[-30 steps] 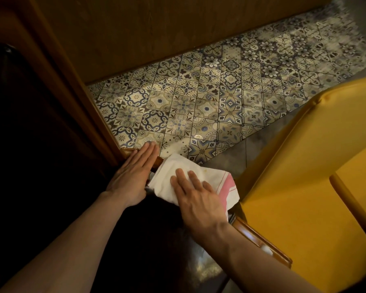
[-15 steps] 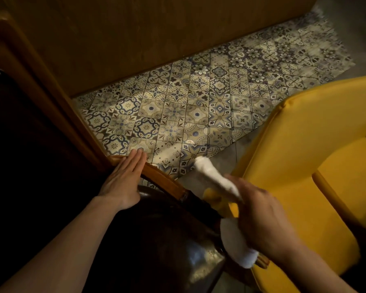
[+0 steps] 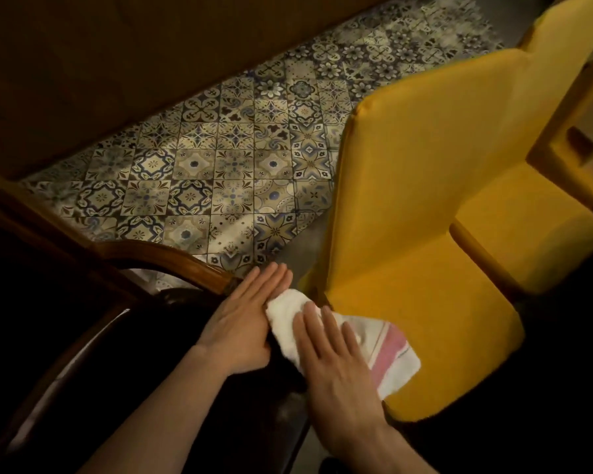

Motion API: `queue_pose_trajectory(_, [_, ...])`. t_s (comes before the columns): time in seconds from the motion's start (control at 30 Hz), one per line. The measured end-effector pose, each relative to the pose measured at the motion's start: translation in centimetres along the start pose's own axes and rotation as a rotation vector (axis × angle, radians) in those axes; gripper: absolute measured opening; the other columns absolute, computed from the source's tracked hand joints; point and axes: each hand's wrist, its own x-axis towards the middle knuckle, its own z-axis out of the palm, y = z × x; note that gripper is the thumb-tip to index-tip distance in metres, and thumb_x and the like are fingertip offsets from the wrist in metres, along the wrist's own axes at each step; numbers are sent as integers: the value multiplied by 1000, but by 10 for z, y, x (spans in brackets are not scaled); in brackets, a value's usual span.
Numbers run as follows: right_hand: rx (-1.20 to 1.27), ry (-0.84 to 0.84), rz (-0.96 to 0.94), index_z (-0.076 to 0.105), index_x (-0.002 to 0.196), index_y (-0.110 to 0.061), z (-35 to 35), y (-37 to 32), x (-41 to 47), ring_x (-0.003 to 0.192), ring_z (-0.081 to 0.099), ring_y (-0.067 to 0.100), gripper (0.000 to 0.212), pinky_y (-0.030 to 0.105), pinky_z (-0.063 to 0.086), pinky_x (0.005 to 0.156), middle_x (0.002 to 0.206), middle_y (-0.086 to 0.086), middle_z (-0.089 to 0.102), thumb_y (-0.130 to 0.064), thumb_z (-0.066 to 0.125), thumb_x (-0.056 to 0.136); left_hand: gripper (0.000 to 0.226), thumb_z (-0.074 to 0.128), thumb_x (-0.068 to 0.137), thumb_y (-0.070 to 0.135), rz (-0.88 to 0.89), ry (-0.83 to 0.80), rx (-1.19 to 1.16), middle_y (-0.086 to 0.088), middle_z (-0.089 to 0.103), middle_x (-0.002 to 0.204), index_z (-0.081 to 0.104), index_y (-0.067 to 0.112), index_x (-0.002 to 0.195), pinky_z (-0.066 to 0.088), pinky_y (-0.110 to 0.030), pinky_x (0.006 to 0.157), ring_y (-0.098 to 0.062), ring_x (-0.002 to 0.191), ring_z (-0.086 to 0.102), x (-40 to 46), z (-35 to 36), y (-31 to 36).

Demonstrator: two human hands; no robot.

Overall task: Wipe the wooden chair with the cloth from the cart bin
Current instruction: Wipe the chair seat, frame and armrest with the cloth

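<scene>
Head: two hands (image 3: 247, 323) (image 3: 336, 367), one cloth (image 3: 387, 350).

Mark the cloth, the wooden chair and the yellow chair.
cloth (image 3: 392, 350): head view, on its pink-striped end.
wooden chair (image 3: 172, 260): head view, on its curved top rail.
yellow chair (image 3: 425, 186): head view, on its backrest.

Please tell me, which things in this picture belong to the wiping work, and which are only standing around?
Part of the job:
- white cloth with pink stripes
- wooden chair
- left hand, flat beside the cloth
- right hand, flat on the cloth

Just around:
- yellow upholstered chair
- patterned tile floor
- wooden wall panel
</scene>
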Motion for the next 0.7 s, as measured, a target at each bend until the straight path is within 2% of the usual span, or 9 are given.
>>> queue_pose_trajectory(0.07, [-46,-6,-12,-28,149,-13,15,0,-2,143,-33,38,76,55,-11,118,157,12,-35,-25,-3,79,105,58,76,33,-12,12,-18,-3,-8,168,-4,11,158,-4,-39,125,-14,152,-18,0,5,1])
queue_pose_trajectory(0.17, [-38,21,-30,-27,150,-13,22,13,-7,144,-32,35,77,55,-8,119,159,11,-32,-23,-7,77,107,57,73,30,3,5,-27,-1,-7,168,-6,13,158,-5,-37,125,-10,152,-17,2,8,0])
queue_pose_trajectory(0.27, [-59,42,-47,-24,151,-12,24,23,-11,145,-29,34,74,55,-3,120,160,11,-29,-22,5,84,109,55,69,30,-12,0,-7,-1,-5,168,-5,14,158,-6,-36,124,-10,153,-14,3,10,1])
queue_pose_trajectory(0.4, [-67,30,-52,-29,149,-14,24,29,-16,144,-34,32,78,53,-6,120,159,10,-34,-21,26,94,110,57,68,28,-30,-6,13,-2,-1,169,-2,14,159,0,-40,125,-12,153,-11,4,9,2])
queue_pose_trajectory(0.53, [-64,22,-39,-28,150,-15,24,38,-23,144,-33,32,81,53,-6,120,159,10,-34,-21,33,97,116,61,65,26,-52,-39,61,-3,-4,169,-6,15,159,-1,-39,125,-12,153,-14,6,7,3])
queue_pose_trajectory(0.7, [-42,-8,-23,-28,150,-15,23,46,-33,145,-31,33,75,54,-3,120,159,9,-33,-21,11,85,121,65,63,23,-75,-70,83,-1,-8,168,-10,16,158,-4,-38,125,-11,152,-17,6,6,5])
